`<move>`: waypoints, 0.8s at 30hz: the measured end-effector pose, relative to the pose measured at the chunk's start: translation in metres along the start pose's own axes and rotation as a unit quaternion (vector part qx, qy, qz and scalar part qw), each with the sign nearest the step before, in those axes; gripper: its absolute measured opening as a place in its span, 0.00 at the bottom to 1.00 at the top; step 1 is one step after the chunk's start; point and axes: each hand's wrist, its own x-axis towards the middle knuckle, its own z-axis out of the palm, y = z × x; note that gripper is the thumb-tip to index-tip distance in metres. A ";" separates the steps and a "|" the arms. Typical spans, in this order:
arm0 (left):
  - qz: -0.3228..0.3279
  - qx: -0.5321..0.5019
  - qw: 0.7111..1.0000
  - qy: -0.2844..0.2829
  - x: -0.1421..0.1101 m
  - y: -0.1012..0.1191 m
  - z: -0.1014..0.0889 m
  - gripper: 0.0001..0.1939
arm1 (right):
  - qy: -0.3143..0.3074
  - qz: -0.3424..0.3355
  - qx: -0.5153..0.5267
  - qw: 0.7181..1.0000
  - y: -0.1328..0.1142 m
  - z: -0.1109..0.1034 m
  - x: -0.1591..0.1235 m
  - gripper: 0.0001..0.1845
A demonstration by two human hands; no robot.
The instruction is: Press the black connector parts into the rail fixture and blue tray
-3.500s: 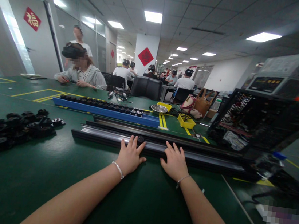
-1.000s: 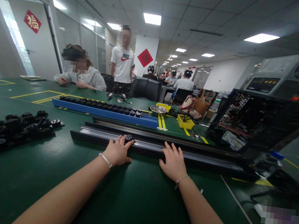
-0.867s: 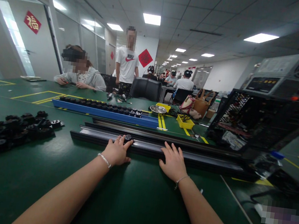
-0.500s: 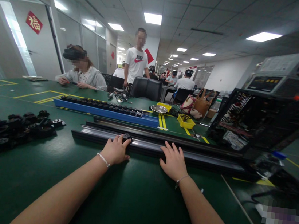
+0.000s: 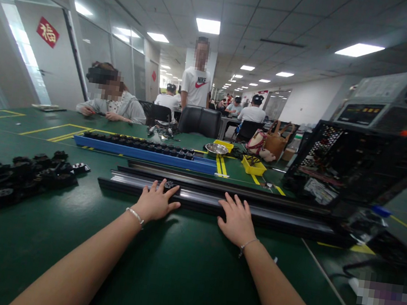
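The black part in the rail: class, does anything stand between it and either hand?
Nothing visible separates the black part from the left hand: it shows between that hand's spread fingers; contact is unclear. Toward the right hand, the left index finger comes first, then a stretch of rail.

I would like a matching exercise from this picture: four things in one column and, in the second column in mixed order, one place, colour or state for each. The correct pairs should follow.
Things
1. Single small black part
2. Right hand
3. Blue channel
4. Bowl

Descriptions
A. Silver and round
B. Fingers spread on the near black rail
C. Close to the fingertips of the left hand
D. Carries a row of black parts

Pairs: 1-C, 2-B, 3-D, 4-A
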 end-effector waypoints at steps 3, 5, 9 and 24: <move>-0.007 -0.002 1.000 -0.008 0.000 -0.003 -0.001 0.37 | -0.003 0.002 0.002 1.000 0.000 0.000 0.000 0.26; -0.008 -0.001 1.000 -0.007 0.000 -0.004 -0.001 0.36 | -0.002 0.001 0.003 1.000 0.000 0.000 0.000 0.26; 0.000 -0.002 1.000 0.006 0.000 -0.005 0.000 0.35 | -0.001 0.000 0.003 1.000 0.000 0.000 0.000 0.26; -0.040 -0.009 0.998 -0.053 0.003 -0.019 -0.007 0.37 | -0.005 0.000 0.004 1.000 0.000 -0.001 0.000 0.26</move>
